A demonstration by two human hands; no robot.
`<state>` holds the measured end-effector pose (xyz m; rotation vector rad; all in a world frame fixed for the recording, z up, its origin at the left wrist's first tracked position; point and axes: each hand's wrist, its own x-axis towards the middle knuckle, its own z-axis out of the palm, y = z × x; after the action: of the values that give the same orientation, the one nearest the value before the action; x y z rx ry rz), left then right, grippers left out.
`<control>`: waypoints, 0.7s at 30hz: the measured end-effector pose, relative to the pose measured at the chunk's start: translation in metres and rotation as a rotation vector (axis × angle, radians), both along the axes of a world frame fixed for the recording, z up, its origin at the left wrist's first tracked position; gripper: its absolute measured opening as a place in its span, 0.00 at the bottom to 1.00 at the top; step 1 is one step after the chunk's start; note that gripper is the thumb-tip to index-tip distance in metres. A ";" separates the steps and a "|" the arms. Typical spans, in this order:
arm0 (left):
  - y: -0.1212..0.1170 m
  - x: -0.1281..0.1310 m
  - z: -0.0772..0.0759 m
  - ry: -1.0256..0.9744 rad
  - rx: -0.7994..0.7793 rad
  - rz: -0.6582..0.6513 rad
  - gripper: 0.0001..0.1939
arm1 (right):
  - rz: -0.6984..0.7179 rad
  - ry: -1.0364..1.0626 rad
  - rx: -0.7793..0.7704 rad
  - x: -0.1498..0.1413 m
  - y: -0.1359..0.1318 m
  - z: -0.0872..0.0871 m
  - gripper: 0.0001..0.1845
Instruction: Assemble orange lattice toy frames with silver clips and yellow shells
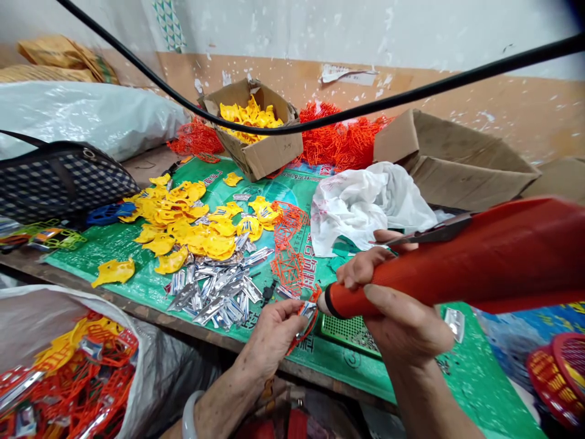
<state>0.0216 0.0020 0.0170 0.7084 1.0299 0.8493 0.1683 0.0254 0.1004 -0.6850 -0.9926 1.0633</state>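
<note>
My right hand (406,311) is wrapped round a red electric screwdriver (439,262), with fingers by its dark lever. The screwdriver's pale tip meets a small orange plastic frame with a silver piece (309,312), which my left hand (274,335) pinches over the table's front edge. Just behind the tip lies a green perforated tray (351,332), partly hidden by the right hand. Orange lattice frames (289,244) lie beyond my left hand. Left of them is a heap of silver pieces (222,292), with yellow plastic shells (192,225) behind it.
A carton of yellow shells (269,155) and a second carton (470,177) stand at the back. A white cloth (365,201) lies before them. An open sack (150,353) of assembled pieces sits at lower left. A black cable (320,124) crosses the view above the table.
</note>
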 end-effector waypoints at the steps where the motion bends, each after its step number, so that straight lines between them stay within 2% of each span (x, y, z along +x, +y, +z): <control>1: 0.000 0.000 0.000 0.005 -0.005 0.006 0.11 | -0.001 -0.006 0.001 0.000 0.000 -0.001 0.25; 8: -0.001 0.004 -0.005 -0.027 -0.034 0.030 0.13 | 0.005 -0.079 -0.017 0.004 0.001 -0.009 0.24; 15: -0.004 0.007 0.001 -0.038 -0.070 0.075 0.15 | 0.061 -0.071 -0.018 0.002 0.000 -0.016 0.25; 21: -0.006 0.007 0.004 -0.035 -0.052 0.114 0.15 | 0.049 -0.066 0.012 0.000 -0.002 -0.021 0.25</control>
<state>0.0286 -0.0035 0.0206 0.5932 1.0649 0.9273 0.1683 0.0238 0.0798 -0.6927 -1.0769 1.0823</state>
